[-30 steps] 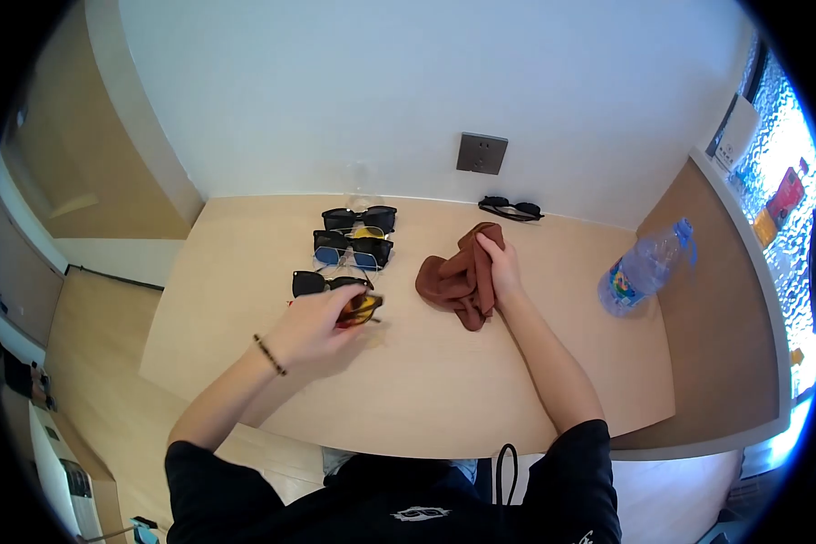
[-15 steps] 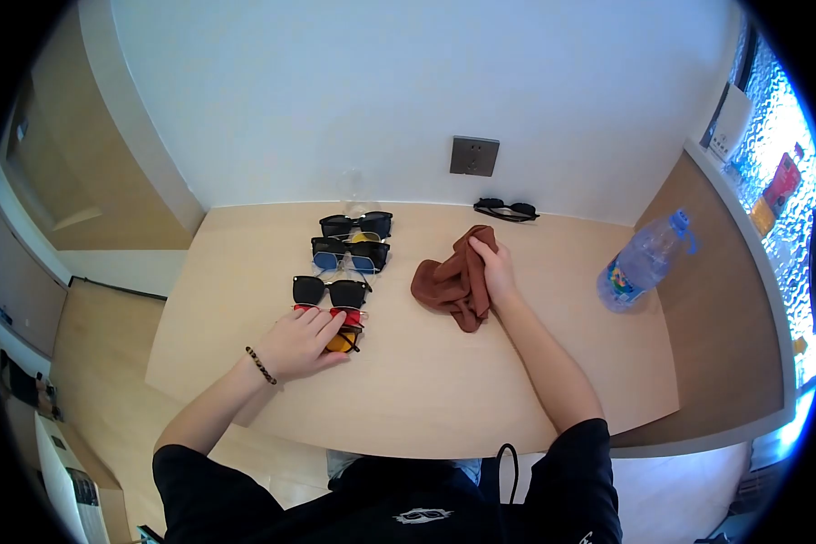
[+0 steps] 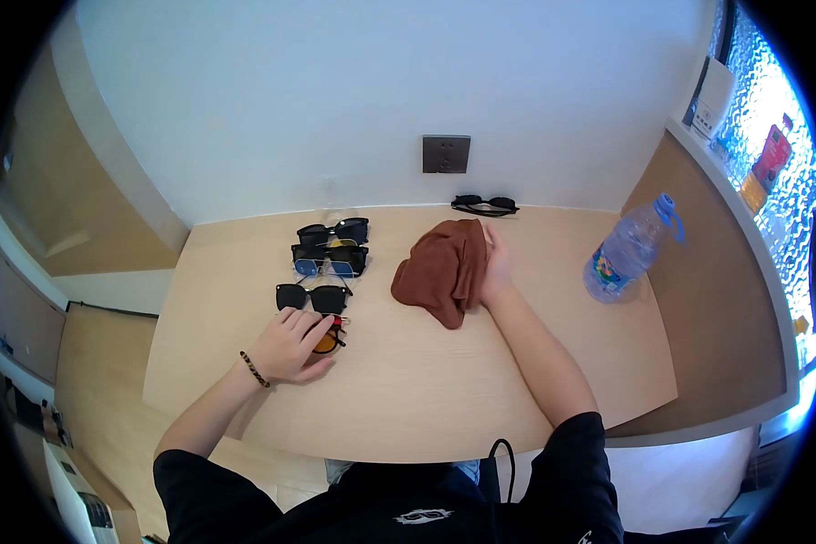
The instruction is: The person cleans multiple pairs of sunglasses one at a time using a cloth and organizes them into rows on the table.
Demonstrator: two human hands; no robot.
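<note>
My left hand (image 3: 290,346) lies over the front of a column of sunglasses, fingers slightly apart and thumb out. It touches orange-lensed glasses (image 3: 326,342) and partly hides red-lensed ones (image 3: 339,323). Just beyond are black sunglasses (image 3: 313,297), then blue-lensed glasses (image 3: 343,269), another black pair (image 3: 352,258) and, at the back, black sunglasses (image 3: 334,232). My right hand (image 3: 497,266) holds the right side of a crumpled brown cloth (image 3: 442,272); the cloth hides part of its fingers.
Folded black glasses (image 3: 485,206) sit at the table's back edge. A clear plastic bottle (image 3: 622,249) with a blue cap stands at the right, beside the wooden side panel (image 3: 712,299). A dark socket (image 3: 446,154) is on the wall above the table (image 3: 408,390).
My left hand has brought the orange-lensed glasses down to the front of the column, and its fingers have loosened. The brown cloth has spread wider over my right hand's fingers. The view has shifted slightly.
</note>
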